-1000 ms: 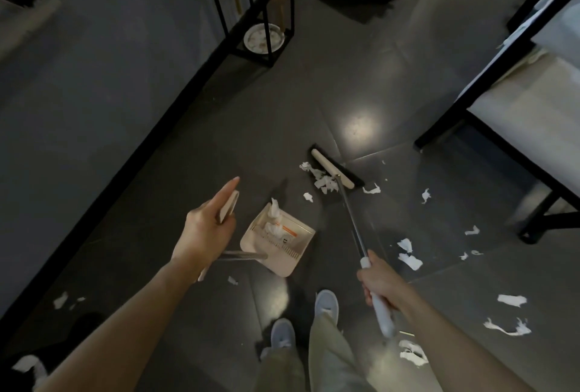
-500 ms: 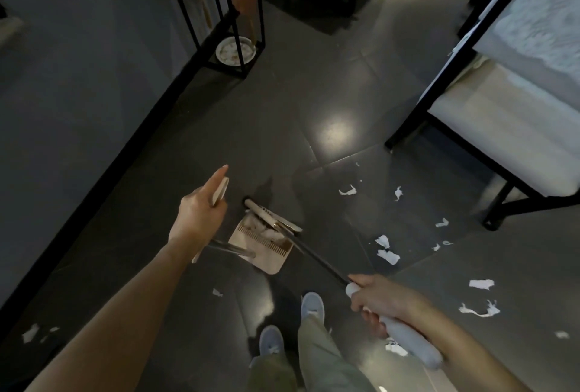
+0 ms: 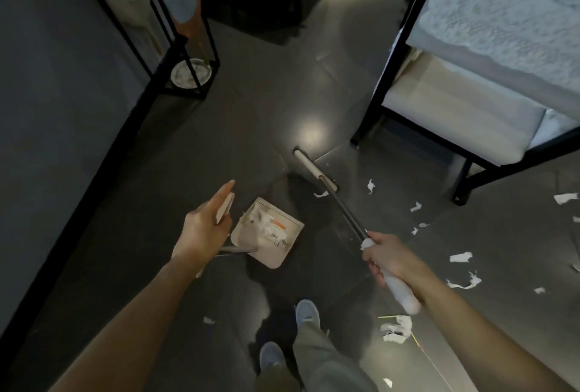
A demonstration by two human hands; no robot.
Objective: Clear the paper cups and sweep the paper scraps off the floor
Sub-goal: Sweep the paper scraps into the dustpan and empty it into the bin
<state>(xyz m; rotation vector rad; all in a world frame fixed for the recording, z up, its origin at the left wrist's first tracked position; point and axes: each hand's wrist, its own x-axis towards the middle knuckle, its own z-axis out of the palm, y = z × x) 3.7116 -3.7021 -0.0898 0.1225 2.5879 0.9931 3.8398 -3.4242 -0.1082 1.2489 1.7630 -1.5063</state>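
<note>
1. The left hand (image 3: 204,231) has the dustpan (image 3: 284,245) by its long handle. The fingers are curled round the pale grip, with the index finger straight out along the top of it.
2. The dustpan sits on the floor (image 3: 238,128) just ahead of the shoes (image 3: 307,313), between the two hands. There's already a little heap of white scraps (image 3: 270,228) inside it.
3. The right hand (image 3: 386,261) holds the broom (image 3: 315,173), fingers wrapped tight round the white grip at the near end of the pole. The end of the grip sticks out behind the hand.
4. The broom head is out ahead and to the right of the dustpan, well apart from it and down by the floor. Can't tell if it's actually touching.
5. One torn scrap (image 3: 320,194) lies just beside the head, on the near side.
6. Plenty more loose bits (image 3: 460,256) are scattered over the floor on the right, out past the right arm. There's also a crumpled clump (image 3: 397,329) near the right leg and a small piece (image 3: 208,320) under the left forearm.
7. A black-framed bed (image 3: 470,103) is on the right and a black wire rack (image 3: 188,46) stands against the left wall.
</note>
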